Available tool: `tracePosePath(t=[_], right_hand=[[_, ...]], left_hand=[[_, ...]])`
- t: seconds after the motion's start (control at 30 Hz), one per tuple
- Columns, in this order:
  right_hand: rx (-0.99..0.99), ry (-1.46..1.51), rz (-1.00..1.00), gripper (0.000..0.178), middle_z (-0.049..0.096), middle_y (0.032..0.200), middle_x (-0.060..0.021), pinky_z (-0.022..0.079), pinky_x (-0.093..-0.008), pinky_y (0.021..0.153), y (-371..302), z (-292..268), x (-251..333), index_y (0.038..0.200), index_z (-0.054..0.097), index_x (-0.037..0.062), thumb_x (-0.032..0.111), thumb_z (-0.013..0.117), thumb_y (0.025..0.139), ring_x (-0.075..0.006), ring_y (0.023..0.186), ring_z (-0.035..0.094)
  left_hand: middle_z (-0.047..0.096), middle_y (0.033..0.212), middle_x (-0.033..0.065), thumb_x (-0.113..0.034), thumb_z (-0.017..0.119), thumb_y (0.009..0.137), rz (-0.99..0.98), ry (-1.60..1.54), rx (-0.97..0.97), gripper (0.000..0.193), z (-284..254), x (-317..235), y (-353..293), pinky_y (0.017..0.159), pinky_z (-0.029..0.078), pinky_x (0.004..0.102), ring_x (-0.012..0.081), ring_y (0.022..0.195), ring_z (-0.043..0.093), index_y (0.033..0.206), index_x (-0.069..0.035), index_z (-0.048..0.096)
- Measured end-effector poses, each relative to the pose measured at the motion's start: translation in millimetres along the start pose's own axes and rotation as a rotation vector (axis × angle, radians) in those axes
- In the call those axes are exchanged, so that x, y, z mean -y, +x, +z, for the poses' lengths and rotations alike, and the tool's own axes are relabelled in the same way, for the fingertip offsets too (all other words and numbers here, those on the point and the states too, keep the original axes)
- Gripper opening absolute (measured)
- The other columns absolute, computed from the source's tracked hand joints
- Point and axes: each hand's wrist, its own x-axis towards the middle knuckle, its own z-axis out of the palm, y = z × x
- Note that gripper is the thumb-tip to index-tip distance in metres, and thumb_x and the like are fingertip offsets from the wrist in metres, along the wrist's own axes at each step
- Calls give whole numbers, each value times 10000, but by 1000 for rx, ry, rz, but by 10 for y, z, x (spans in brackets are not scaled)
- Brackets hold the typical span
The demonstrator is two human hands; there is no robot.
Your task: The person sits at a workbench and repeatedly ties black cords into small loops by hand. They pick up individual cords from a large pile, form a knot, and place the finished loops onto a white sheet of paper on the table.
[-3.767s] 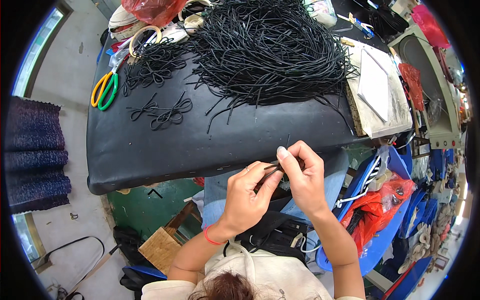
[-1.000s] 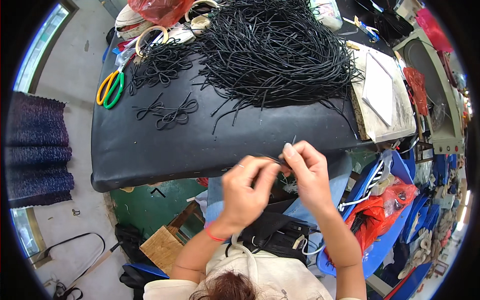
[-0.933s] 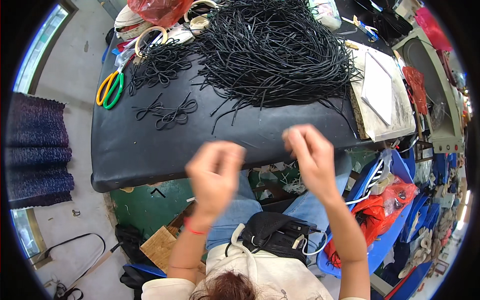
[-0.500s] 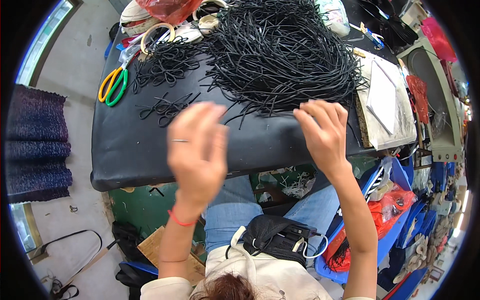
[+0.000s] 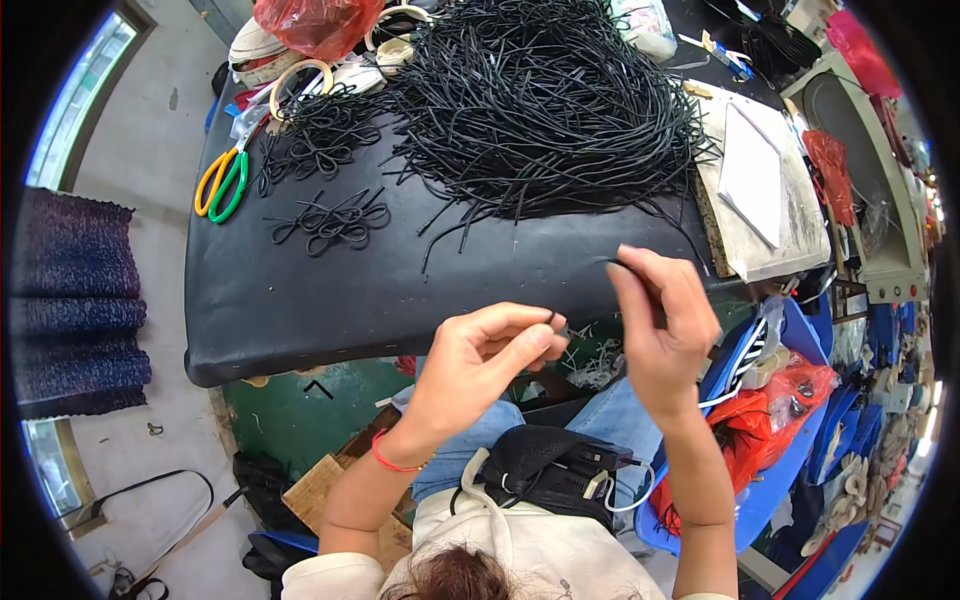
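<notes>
My left hand (image 5: 485,365) is closed in a pinch in front of the table's near edge, a dark bit of cord showing at its fingertips. To its right and a little higher, my right hand (image 5: 668,330) pinches a short visible stretch of black cord (image 5: 603,260) between thumb and forefinger. Whether both hold the same cord I cannot tell. A big tangled heap of black cords (image 5: 550,130) lies on the black-covered table (image 5: 300,310) beyond my hands. At the left lie a few looped, knotted cords (image 5: 335,222), with a larger bunch of them (image 5: 320,135) behind.
Scissors with orange and green handles (image 5: 232,185) lie at the table's left. A red plastic bag (image 5: 318,25) and tape rolls sit behind them. A stained board (image 5: 770,200) carrying a white sheet is on the right. Below it stands a blue bin (image 5: 775,490) with red bags.
Both hands have drawn back from the table toward me, and the left has swung right, closer to the right hand. Black cord now shows at the fingertips.
</notes>
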Motion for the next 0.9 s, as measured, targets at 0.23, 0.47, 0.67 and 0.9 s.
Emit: tracePosePath(t=[0.23,0.47,0.67,0.9], right_hand=[[319,193,124,168,561,836,-85,481,-260,588,-129,136,127,939,626,0,-52,584,785,-169,657,588],[264,349,333,264,614,875,-98,488,-276,611,-270,205,85,1019,635,37,-40,616,767,-162,705,620],[323,13,14,243,599,817,-88,479,-270,582,-225,-37,-12,955,644,32,-21,667,719,-189,658,596],[313,-56,-222,258,563,755,-88,474,-300,560,-158,60,45,952,628,14,-22,662,699,-217,659,566]], left_hand=[[636,868,72,-155,541,902,-94,-319,-131,225,38,166,123,627,548,220,121,772,631,1040,12,599],[623,962,66,-152,531,905,-22,-203,-156,178,31,230,104,731,525,272,117,844,604,1009,-27,604],[584,888,41,-181,477,928,-133,-578,-75,182,-188,108,148,780,501,288,106,792,578,985,-35,569],[642,873,69,-158,576,879,-168,-303,31,190,-70,136,92,718,518,260,105,780,600,950,11,626]])
